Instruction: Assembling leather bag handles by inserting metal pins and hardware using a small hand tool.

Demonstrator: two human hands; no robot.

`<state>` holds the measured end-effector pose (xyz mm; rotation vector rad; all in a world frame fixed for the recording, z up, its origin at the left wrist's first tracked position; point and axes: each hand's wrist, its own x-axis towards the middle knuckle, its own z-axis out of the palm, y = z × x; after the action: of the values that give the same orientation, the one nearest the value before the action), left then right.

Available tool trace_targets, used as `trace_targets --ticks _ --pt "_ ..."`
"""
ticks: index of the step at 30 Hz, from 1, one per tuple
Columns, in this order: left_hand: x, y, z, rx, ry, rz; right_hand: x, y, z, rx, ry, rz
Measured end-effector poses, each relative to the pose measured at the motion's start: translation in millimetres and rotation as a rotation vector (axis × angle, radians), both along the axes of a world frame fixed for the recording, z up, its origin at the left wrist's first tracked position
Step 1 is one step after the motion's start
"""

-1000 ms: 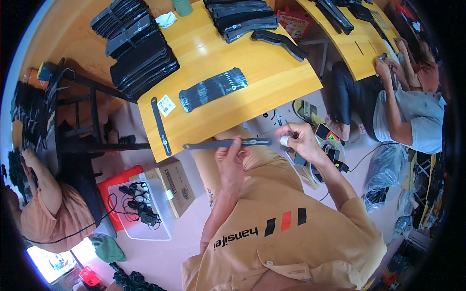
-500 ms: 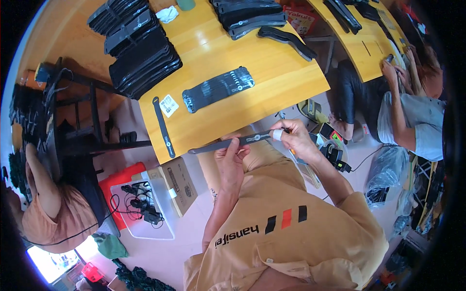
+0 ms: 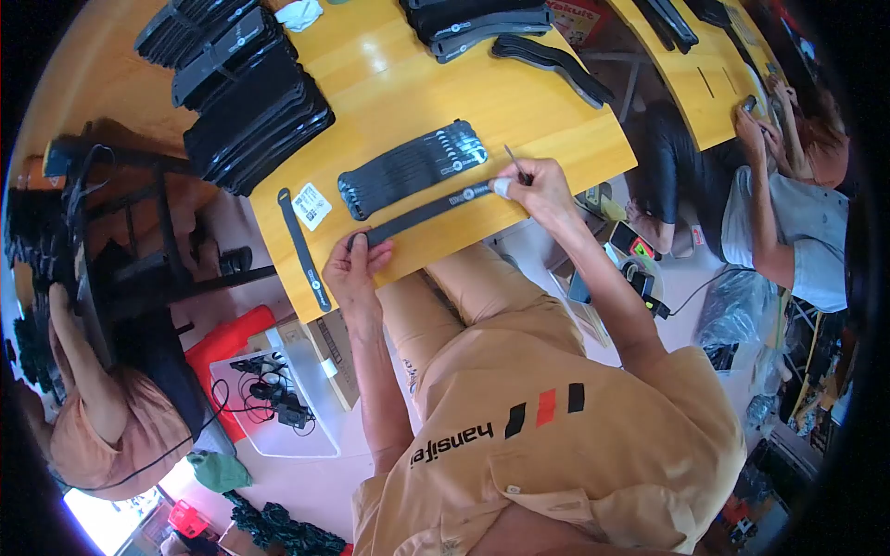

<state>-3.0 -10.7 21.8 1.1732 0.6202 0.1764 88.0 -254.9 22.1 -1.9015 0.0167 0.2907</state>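
A long black strap lies flat on the yellow wooden table near its front edge. My left hand presses down on the strap's left end. My right hand is at the strap's right end, where a small white piece shows, and it grips a thin dark tool that points up and away. Just beyond the strap sits a neat stack of similar black straps. A single black strap lies to the left, beside a small white tag.
Piles of black straps fill the table's far left, more at the far middle. One person sits at the right by a second yellow table; another crouches at lower left. A red crate and clear tray with cables stand on the floor.
Both hands carried the strap up from over my lap and laid it flat on the table. My left hand now presses its end down.
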Motion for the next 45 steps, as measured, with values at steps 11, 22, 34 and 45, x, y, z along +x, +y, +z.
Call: trace_targets --ticks 11,22,34,45 --pt "32 10 -21 0.492 0.027 0.056 28 16 -14 -0.149 -0.089 -0.060" --pt "34 13 -28 0.452 0.025 0.084 29 20 -9 -0.232 -0.089 -0.086" --pt "37 12 -24 0.485 0.054 0.073 31 20 -11 -0.216 -0.069 -0.105" --pt "39 11 -23 0.497 0.074 0.071 31 22 -9 -0.217 -0.050 -0.108"
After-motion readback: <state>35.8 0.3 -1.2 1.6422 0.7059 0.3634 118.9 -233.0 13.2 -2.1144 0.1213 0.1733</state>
